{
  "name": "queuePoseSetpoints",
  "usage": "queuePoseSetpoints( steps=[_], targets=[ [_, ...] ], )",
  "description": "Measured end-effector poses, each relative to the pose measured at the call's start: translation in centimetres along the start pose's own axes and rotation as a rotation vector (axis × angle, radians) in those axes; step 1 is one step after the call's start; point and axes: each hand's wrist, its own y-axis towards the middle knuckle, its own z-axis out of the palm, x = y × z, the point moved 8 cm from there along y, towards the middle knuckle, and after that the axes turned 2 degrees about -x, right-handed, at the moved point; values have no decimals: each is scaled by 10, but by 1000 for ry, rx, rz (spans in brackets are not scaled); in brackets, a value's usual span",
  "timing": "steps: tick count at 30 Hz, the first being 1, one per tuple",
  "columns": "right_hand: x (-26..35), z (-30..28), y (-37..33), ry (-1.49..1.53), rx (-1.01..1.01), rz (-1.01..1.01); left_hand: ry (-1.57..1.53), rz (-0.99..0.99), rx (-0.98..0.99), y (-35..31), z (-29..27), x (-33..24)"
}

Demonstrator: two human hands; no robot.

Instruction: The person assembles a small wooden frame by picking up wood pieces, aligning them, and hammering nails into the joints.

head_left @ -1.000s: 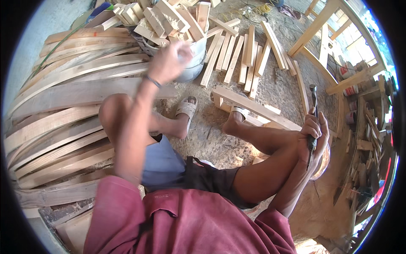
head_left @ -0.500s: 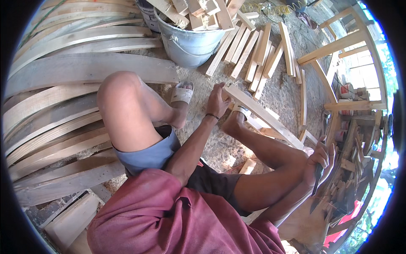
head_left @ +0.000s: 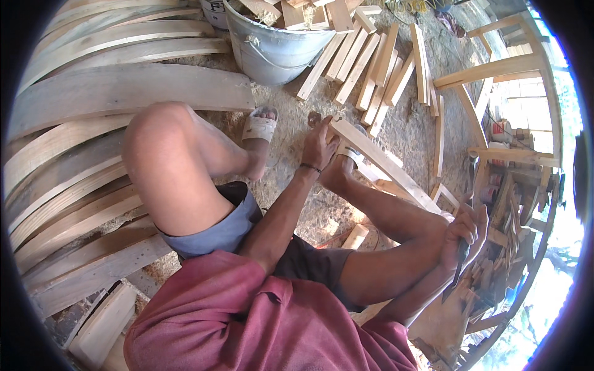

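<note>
My left hand [head_left: 318,148] is closed around the upper end of a pale, straight wooden batten [head_left: 385,164]. The batten slopes down to the right, and its lower end lies by my bent right knee. In my right hand [head_left: 464,234], beside that knee, is a hammer [head_left: 463,252]. Its dark handle shows below my fingers, and its head rises above them. Part of the grip is hidden by the fingers. Under the batten, my sandalled right foot [head_left: 350,157] rests on the ground.
Long grey boards [head_left: 142,93] lie stacked at the left. A white bucket [head_left: 275,52] full of wood offcuts stands at the far side. Several cut battens [head_left: 371,74] lie on the dusty ground beyond my foot. At the right are a wooden frame [head_left: 489,71] and a pile of scraps [head_left: 486,278].
The whole view has shifted slightly, with the bucket and battens now higher in the picture. Both hands keep their holds, and the batten stays at nearly the same slant.
</note>
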Motion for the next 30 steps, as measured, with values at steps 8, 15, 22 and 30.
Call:
queuePoseSetpoints(
  steps=[8,15,22,30],
  targets=[
    [-8,0,1,-103,20,10,-32,-58,24,3,1,3],
    [-4,-16,-7,-448,14,23,-11,7,-3,2,2,2],
    [-19,-20,-10,-873,-272,-197,-289,-68,-91,-26,8,36],
    [-34,-29,13,-2061,-445,-452,-74,-136,-176,-25,6,-10]
  ],
)
